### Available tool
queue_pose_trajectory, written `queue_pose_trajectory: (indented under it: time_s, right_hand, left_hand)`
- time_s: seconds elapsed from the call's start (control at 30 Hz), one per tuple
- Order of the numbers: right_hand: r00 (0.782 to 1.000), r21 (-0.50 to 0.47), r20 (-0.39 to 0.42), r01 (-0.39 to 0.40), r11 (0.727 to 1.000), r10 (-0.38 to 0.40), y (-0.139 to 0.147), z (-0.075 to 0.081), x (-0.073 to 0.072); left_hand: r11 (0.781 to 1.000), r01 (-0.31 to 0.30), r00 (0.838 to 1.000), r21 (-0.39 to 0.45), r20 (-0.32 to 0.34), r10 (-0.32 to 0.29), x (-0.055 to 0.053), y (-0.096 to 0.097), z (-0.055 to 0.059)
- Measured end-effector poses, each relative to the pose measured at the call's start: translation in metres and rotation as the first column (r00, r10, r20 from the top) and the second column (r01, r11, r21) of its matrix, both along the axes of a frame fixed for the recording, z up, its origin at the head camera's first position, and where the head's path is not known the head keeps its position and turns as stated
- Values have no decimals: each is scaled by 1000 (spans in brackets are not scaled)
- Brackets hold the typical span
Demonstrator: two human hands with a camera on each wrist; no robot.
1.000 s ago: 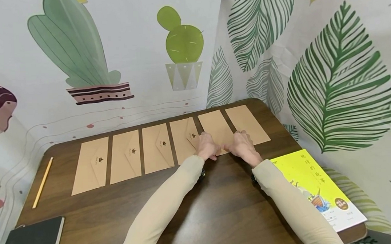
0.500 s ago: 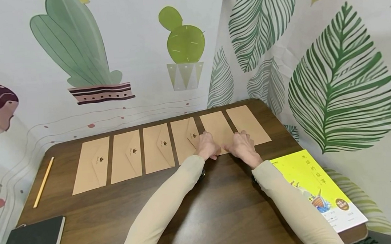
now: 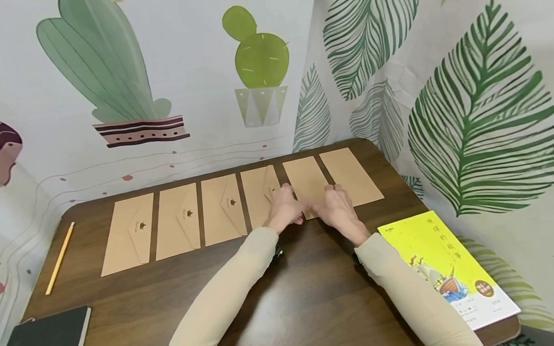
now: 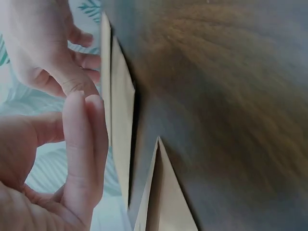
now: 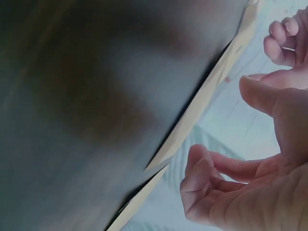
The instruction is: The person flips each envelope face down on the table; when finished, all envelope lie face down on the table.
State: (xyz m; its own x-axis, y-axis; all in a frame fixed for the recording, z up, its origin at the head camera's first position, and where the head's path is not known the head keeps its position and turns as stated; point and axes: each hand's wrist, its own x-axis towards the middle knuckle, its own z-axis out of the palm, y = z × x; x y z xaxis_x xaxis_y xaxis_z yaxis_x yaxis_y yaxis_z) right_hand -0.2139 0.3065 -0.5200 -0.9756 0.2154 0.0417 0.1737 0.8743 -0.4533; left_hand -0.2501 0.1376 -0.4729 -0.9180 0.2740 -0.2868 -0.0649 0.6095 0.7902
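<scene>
Tan paper envelopes lie in a row along the table's back edge. My left hand point(image 3: 285, 207) is over the right part of a crown-printed envelope point(image 3: 259, 192), beside a plain envelope point(image 3: 305, 174). My right hand point(image 3: 336, 206) is over the gap between that plain envelope and the rightmost envelope point(image 3: 351, 175). The left wrist view shows my left fingers point(image 4: 79, 144) loosely bent with nothing between them, apart from the envelope edges. Similarly, my right fingers point(image 5: 202, 178) are bent and hold nothing in the right wrist view. The thumbs come close together.
Three more crown-printed envelopes, including the leftmost envelope point(image 3: 124, 239), continue the row. A yellow pencil point(image 3: 60, 258) lies at the table's left. A black notebook point(image 3: 47, 340) is at the front left, and a yellow-covered book point(image 3: 448, 268) at the right edge beside my right sleeve.
Both hands have drawn slightly left, the left one more so, and appear raised off the plain envelope. The envelopes lie where they were.
</scene>
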Motion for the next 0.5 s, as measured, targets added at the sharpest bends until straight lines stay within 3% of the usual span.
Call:
queue_pose_trajectory:
  time_s: [0.03, 0.13, 0.17, 0.23, 0.37, 0.5]
  right_hand:
    - [1000, -10, -7, -9, 1000, 9, -6, 4, 1]
    - [998, -68, 18, -51, 996, 52, -28, 27, 11]
    - [998, -68, 7, -68, 995, 69, -32, 25, 11]
    - [994, -88, 23, -101, 991, 103, -44, 34, 15]
    - [988, -76, 36, -145, 986, 148, -61, 35, 16]
    - [984, -96, 55, -164, 982, 170, -74, 29, 12]
  left_hand:
    - [1000, -2, 1000, 17, 7, 2, 5, -7, 8]
    - [999, 10, 1000, 38, -8, -10, 9, -22, 14]
    - [999, 16, 1000, 35, -13, -16, 11, -27, 16]
    - [999, 18, 1000, 28, -21, -18, 13, -35, 19]
    - [999, -6, 1000, 33, -18, 7, 17, -52, 24]
    - [1000, -21, 998, 22, -57, 23, 16, -67, 26]
